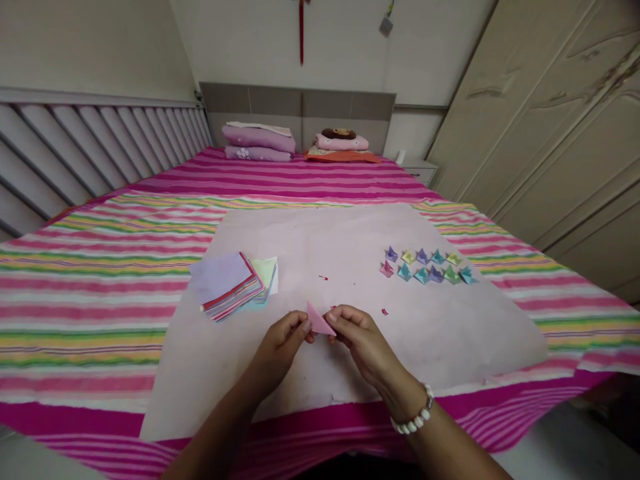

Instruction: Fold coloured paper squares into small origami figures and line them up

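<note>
Both my hands pinch a small folded pink paper (319,321) just above a large pale sheet (350,267) spread on the bed. My left hand (280,350) grips its left edge with fingers curled. My right hand (357,340), with a white bead bracelet on the wrist, grips the right corner. A fanned stack of coloured paper squares (233,283), lilac on top, lies to the left of my hands. Several small folded paper shapes (429,265) in pastel colours sit in two rows to the right.
The bed has a pink, green and yellow striped cover (100,267). Folded bedding and pillows (260,142) lie by the headboard. A slatted rail (75,153) runs along the left, a cream wardrobe (550,133) along the right. Tiny red scraps (384,311) dot the sheet.
</note>
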`<action>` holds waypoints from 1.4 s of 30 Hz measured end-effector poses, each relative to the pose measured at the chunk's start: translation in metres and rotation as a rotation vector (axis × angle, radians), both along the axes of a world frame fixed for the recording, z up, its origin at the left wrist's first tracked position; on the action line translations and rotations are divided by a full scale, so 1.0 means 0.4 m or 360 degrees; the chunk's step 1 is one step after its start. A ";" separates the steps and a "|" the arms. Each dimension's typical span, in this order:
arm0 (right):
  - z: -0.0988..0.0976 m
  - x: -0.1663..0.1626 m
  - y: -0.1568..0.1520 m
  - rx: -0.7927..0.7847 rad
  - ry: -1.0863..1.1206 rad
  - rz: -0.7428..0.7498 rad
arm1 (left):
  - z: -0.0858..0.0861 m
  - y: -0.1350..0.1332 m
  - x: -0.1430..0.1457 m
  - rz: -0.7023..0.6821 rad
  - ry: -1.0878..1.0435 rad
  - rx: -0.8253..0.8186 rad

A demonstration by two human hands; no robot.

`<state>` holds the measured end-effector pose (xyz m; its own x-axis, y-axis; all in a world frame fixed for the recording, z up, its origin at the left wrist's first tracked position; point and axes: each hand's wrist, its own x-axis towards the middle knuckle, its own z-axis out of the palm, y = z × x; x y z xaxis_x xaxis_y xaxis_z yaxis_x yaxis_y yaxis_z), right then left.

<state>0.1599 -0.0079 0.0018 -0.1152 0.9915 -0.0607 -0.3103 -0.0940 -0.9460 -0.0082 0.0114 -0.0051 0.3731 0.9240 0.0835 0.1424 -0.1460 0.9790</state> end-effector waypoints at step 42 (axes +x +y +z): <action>-0.035 -0.066 -0.015 0.0734 -0.1164 -0.0439 | 0.021 -0.038 0.032 0.0271 0.0492 0.0198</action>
<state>0.1334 -0.0140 -0.0122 0.0414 0.9221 0.3847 0.4274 0.3317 -0.8411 0.0045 -0.0037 0.0031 0.2398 0.9649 0.1068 0.4609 -0.2100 0.8622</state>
